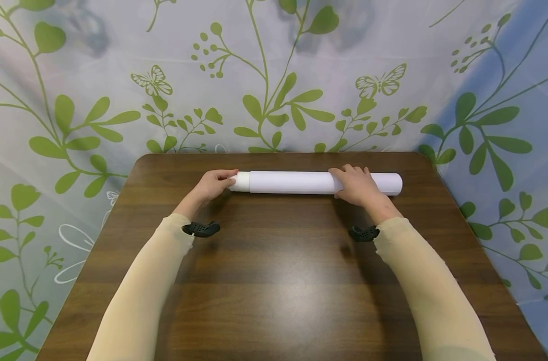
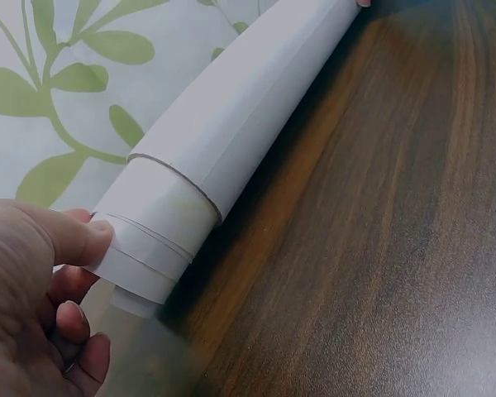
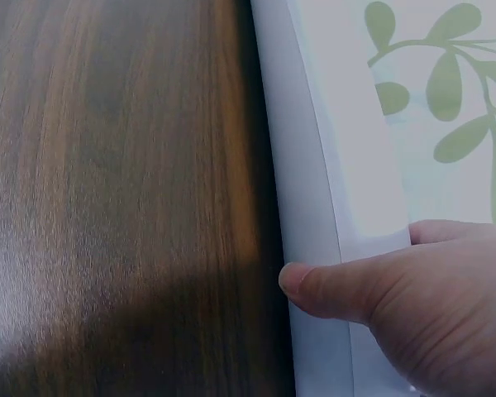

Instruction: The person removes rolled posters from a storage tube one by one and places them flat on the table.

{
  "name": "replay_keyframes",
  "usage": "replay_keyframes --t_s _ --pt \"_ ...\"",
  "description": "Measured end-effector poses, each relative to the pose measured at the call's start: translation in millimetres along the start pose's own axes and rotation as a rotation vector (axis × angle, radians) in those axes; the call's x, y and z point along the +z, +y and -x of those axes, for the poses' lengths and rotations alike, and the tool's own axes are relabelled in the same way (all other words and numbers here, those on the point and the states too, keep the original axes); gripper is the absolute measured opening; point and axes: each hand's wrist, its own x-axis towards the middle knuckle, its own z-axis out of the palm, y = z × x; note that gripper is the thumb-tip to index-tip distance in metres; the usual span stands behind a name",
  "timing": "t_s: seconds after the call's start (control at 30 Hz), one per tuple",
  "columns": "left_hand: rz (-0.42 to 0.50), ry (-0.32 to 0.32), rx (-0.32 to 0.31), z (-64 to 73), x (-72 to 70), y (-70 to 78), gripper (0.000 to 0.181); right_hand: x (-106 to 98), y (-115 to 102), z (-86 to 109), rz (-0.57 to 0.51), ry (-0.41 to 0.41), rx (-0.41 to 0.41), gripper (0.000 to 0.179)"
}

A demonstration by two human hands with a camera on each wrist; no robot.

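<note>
A long white tube (image 1: 292, 182) lies crosswise near the table's far edge. Out of its left end sticks a narrower white roll of paper (image 1: 242, 181), its layered edges plain in the left wrist view. My left hand (image 1: 213, 184) pinches the end of that roll, thumb (image 2: 99, 240) on top and other fingers curled beneath. Toward the tube's right end, my right hand (image 1: 357, 185) grips it from above. In the right wrist view the thumb (image 3: 314, 285) presses the near side beside a lengthwise seam, while most of the other fingers are hidden behind the tube.
The brown wood-grain table (image 1: 274, 260) has rounded far corners and a glare spot in the middle. A curtain (image 1: 274, 75) with green leaves and butterflies hangs right behind it. Black straps (image 1: 201, 229) sit at both wrists, over pale sleeves (image 1: 138, 291).
</note>
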Motion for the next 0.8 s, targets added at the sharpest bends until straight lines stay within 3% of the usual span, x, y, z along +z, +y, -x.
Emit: replay_keyframes --t_s 0.2,0.4,0.8 --pt "-0.047 0.061 -0.024 1.8 -10.1 -8.9 0.049 -1.0 1.7 0.7 -0.002 -0.007 0.004 0.076" --pt "-0.056 0.071 -0.071 0.8 -19.4 -18.3 0.049 -1.3 5.2 0.7 -0.002 -0.012 0.000 0.076" --pt "-0.084 0.094 -0.124 3.3 -24.3 -20.1 0.048 -2.7 4.2 0.0 0.009 -0.016 -0.002 0.077"
